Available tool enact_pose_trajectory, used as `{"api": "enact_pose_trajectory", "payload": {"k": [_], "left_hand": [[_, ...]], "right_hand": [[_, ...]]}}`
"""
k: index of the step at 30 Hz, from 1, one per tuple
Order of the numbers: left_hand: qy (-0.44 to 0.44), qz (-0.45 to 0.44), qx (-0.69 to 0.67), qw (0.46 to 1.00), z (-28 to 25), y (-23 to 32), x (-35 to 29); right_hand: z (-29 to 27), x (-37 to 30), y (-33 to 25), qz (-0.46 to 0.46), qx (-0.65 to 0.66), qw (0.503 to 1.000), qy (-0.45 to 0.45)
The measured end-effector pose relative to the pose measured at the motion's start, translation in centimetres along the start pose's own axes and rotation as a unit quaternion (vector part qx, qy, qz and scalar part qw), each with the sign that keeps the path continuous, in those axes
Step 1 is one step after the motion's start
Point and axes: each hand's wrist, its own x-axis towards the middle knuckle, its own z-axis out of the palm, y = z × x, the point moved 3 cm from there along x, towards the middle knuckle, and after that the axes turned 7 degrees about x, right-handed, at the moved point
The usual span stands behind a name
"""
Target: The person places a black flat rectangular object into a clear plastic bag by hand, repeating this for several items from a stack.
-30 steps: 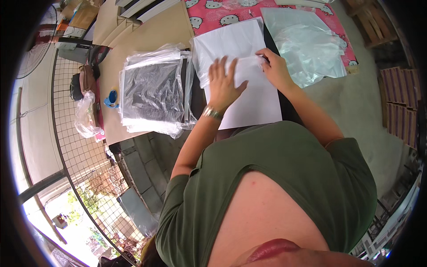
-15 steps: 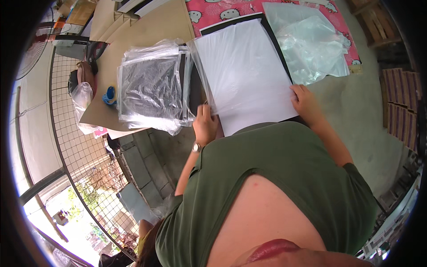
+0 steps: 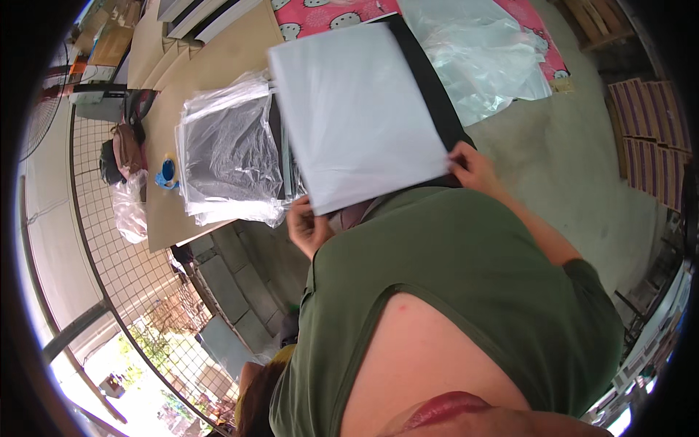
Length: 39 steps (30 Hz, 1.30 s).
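A large white sheet, seemingly sleeved in clear plastic, lies before me at a slant. My left hand pinches its near left corner, fingers closed. At its near right corner, my right hand grips the edge between thumb and fingers. Under the sheet, a black board shows along the far and right sides. Left of the sheet rests a stack of dark pieces in crinkled clear plastic. Clear plastic bags lie in a loose pile to the right.
Brown cardboard covers the left of the table, and a pink patterned cloth the far part. A blue tape roll sits near the left edge. Wire mesh stands further left. Stacked cartons are at the right.
The white sheet has shifted left and turned, baring more black board on the right. My left hand has moved left and nearer to me, my right slightly left. The whole view has shifted too.
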Motion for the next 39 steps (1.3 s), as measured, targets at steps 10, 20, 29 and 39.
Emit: {"api": "enact_pose_trajectory", "payload": {"k": [10, 20, 29, 39], "left_hand": [[0.138, 0.079, 0.335, 0.929, -8.7, -1.1, 3.0], [-0.094, 0.177, 0.58, 0.789, -2.1, -2.3, 5.3], [-0.087, 0.178, 0.625, 0.755, -1.2, -10.0, 11.3], [-0.109, 0.26, 0.483, 0.829, 6.0, -0.3, 11.0]], "right_hand": [[17.6, 19.9, -7.5, -0.168, 0.072, 0.977, -0.112], [21.7, 24.9, -6.9, -0.186, 0.104, 0.973, -0.086], [-4.7, 13.9, 3.1, -0.162, 0.007, 0.914, 0.372], [-13.0, 17.1, 3.1, -0.021, 0.017, 0.956, 0.293]]}}
